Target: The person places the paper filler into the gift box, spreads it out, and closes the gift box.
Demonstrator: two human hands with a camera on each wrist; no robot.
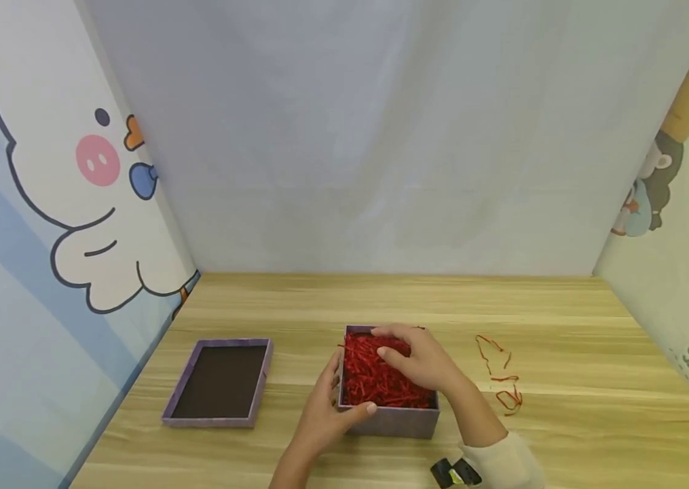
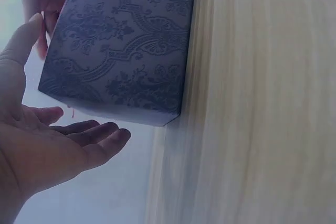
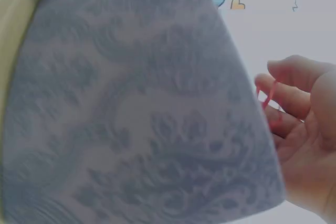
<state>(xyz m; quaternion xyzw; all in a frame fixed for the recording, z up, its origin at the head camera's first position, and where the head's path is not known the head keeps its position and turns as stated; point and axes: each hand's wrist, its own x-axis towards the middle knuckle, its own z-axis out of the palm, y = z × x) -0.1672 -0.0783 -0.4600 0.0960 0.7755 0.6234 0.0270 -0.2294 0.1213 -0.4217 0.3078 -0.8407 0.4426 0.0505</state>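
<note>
A patterned purple-grey box (image 1: 389, 422) stands on the table, filled with red shredded paper (image 1: 381, 380). My left hand (image 1: 324, 411) is at its left wall, thumb reaching past the near left corner and fingers along the side. In the left wrist view, those fingers are loosely extended next to the box (image 2: 126, 40). Over the box's right part, my right hand (image 1: 420, 360) lies palm down on the red shreds, fingers slightly bent. The right wrist view shows a few red strands (image 3: 269, 95) at its fingertips, with the box wall (image 3: 136, 108) filling much of that view.
To the left lies a shallow purple-rimmed lid (image 1: 256, 387), its dark inside facing up. Loose red paper strands (image 1: 506, 378) are scattered on the wooden table (image 1: 594, 380) right of the box. A pale curtain (image 1: 381, 149) closes off the back, with printed sheets at both sides.
</note>
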